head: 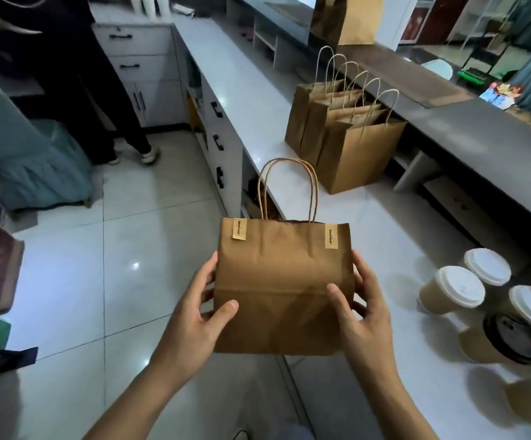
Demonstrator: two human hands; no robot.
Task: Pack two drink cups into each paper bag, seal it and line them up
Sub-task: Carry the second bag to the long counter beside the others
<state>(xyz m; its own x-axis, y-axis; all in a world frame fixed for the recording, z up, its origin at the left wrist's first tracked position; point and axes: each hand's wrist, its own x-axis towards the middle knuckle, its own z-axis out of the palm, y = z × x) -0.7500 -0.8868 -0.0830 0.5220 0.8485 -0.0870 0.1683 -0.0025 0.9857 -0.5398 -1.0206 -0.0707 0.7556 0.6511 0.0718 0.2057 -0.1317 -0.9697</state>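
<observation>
On a white counter (368,217) beside a tiled floor, left hand (194,315) and right hand (364,309) grip the sides of a sealed brown paper bag (283,287), lidded paper cups (451,290) at three o'clock, standing brown bags (343,134) at one o'clock.

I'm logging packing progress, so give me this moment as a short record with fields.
held bag: paper bag, top closed with two stickers
left hand: grips the bag's left side
right hand: grips the bag's right side
lined-up bags: row standing on the white counter
loose cups: lidded, right of the held bag
</observation>
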